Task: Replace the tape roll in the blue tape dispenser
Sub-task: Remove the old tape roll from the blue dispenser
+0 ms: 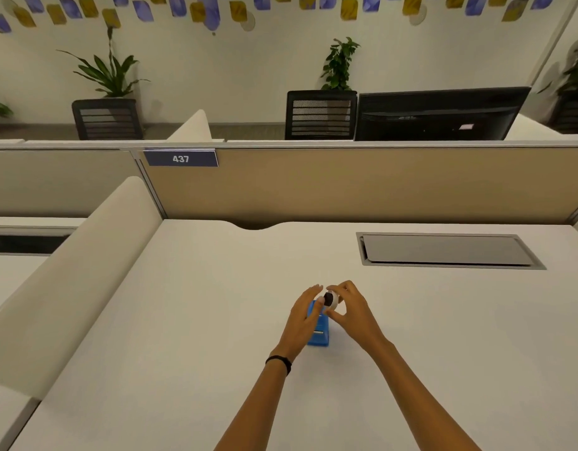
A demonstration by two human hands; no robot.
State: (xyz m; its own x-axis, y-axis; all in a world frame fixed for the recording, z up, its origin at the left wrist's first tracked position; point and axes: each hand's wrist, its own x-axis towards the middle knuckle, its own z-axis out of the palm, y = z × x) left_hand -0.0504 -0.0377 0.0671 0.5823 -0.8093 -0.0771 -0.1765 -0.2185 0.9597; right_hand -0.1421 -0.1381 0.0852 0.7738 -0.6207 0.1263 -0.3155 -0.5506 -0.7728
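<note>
While the left hand [305,315] lies open-fingered against the blue tape dispenser [318,330] near the desk's [183,320] front edge, the right hand's [352,309] grip pinches the tape roll [331,300] above it.

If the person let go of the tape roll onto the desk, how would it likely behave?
The tape roll is round with a dark core, so on the flat white desk it would probably roll if it landed on edge. It looks small and likely light, pinched in the right hand fingers alone. Probably stiff.
</note>
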